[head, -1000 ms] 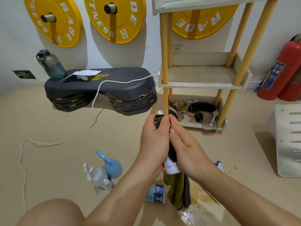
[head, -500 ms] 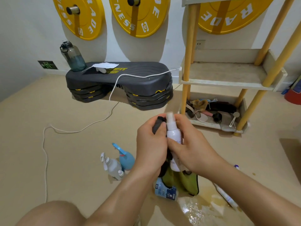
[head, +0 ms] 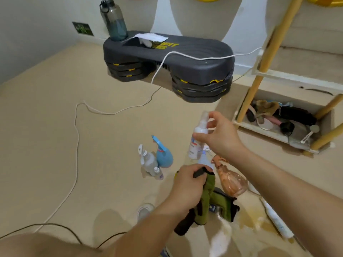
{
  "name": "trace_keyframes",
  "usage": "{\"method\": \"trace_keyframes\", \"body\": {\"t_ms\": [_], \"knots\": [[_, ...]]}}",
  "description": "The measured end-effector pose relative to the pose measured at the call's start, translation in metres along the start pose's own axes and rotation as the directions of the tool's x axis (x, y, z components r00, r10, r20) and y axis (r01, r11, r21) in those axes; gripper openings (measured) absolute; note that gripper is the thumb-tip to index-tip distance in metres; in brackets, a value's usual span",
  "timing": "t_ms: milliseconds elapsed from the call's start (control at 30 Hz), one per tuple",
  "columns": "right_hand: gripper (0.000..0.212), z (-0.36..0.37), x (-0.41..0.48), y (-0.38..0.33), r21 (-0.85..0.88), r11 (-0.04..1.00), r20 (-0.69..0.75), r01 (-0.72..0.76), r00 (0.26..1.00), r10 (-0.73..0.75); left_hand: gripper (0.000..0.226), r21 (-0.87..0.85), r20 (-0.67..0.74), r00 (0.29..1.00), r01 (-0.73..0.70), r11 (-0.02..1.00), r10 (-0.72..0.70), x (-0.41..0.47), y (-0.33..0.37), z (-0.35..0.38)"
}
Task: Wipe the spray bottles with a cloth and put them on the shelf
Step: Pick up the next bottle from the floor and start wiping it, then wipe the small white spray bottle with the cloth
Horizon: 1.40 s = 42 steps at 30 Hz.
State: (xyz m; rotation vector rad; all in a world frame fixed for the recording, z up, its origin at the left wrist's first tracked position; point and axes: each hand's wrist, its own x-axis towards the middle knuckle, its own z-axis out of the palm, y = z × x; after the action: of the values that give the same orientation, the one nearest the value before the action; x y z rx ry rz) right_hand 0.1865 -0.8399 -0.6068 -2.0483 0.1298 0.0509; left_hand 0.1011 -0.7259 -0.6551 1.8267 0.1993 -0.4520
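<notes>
Your right grip (head: 220, 136) is clamped on the small white spray bottle (head: 197, 140). Fingers and thumb pinch it just below its clear cap, so it hangs nearly upright in the air, tilted a little. Your left grip (head: 187, 184), lower and nearer to you, is closed round the green and black cloth (head: 207, 199), whose loose end hangs down below the hand. The cloth and the white bottle are apart.

Below your right grip, a pinkish translucent trigger bottle (head: 231, 181) lies on the floor (head: 55, 127), just beside the cloth. To the left of your left grip, a blue trigger bottle (head: 164, 156) and a clear trigger bottle (head: 147, 160) sit close together, with a tiny clear bottle (head: 159, 173) just beside them.

Beyond your right grip and to its right stands the shelf (head: 289, 78) on yellow wooden posts; its lowest tier holds mixed odds and ends. To the right of your left grip the floor shows a wet patch (head: 246, 217).
</notes>
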Motion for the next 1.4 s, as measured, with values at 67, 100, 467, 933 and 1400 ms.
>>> {"method": "trace_keyframes", "body": {"t_ms": [67,100,467,933,1400], "knots": [[0.039,0.021,0.010,0.017,-0.003,1.000,0.050,-0.017,0.999,0.017,0.031,-0.057,-0.018,0.998,0.059,0.997,-0.060,0.008,-0.016,0.006],[0.034,0.032,0.014,0.028,0.005,1.000,0.067,-0.024,0.998,0.023,0.033,-0.085,-0.046,0.995,0.088,0.992,-0.092,0.012,-0.025,0.010],[0.018,0.147,0.066,0.141,-0.054,0.984,0.082,-0.168,0.982,0.172,0.033,-0.252,-0.032,0.933,0.339,0.907,-0.357,0.052,-0.111,0.049],[0.059,0.184,0.094,0.182,-0.282,0.940,0.339,-0.190,0.897,0.283,0.017,-0.512,-0.102,0.831,0.428,0.745,-0.547,0.090,-0.148,0.048],[0.058,0.021,-0.025,0.157,0.279,0.811,0.786,-0.514,0.607,0.115,0.032,-0.836,-0.017,0.930,0.189,0.516,-0.368,0.067,-0.018,0.001]]}}
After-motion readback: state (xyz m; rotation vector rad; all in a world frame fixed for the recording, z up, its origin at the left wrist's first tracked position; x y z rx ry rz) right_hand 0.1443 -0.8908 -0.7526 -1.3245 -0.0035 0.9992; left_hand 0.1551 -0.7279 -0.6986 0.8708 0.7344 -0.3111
